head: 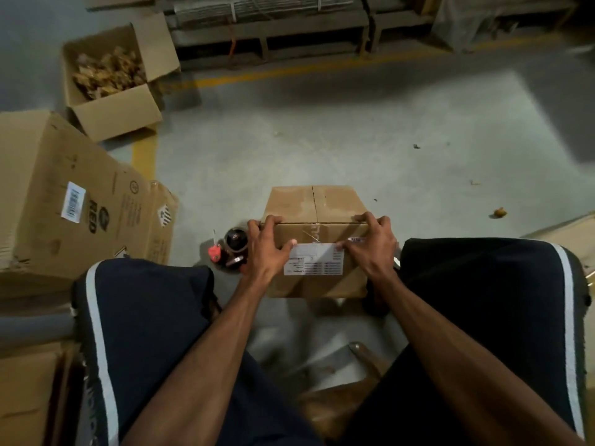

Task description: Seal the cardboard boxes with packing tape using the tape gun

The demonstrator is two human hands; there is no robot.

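Observation:
A small brown cardboard box [314,204] sits on the concrete floor between my knees, its top flaps closed along a centre seam, a white label on its near side. My left hand [267,246] grips the box's near left top corner, fingers curled over the edge and thumb on the label. My right hand [370,241] grips the near right top corner the same way. The tape gun [230,247], red handle and brown tape roll, lies on the floor just left of the box, beside my left hand.
A large cardboard box [64,201] lies on its side at the left. Behind it stands an open box [112,114] filled with brown scraps. Pallets [273,30] line the back behind a yellow floor line. More cardboard lies at the bottom left and far right.

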